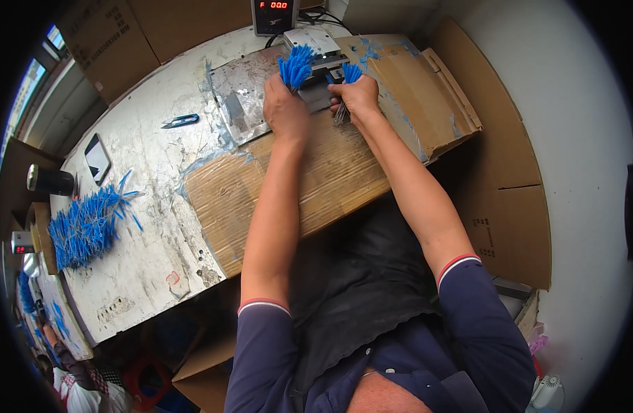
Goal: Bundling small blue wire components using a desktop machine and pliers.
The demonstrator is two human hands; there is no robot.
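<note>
My left hand [287, 113] is closed round a thick bunch of blue-tipped thin sticks [296, 65], their blue ends fanning out above the fingers. To its right, my right hand [360, 96] grips a smaller bunch of blue-tipped sticks [352, 71]. Thin metallic stems poke out below that fist. Both hands are raised over the far part of the bench, just in front of a small machine [315, 43] that they partly hide. A large heap of the same blue-tipped sticks [89, 224] lies at the left of the bench.
Cardboard [227, 199] covers the bench's near edge, beside a worn metal plate [251, 103]. Blue-handled thread snips [181, 122], a phone [97, 160] and a dark cylinder [49, 180] lie leftward. Behind stands a box with a red display [274, 17]. Another person [82, 378] is at lower left.
</note>
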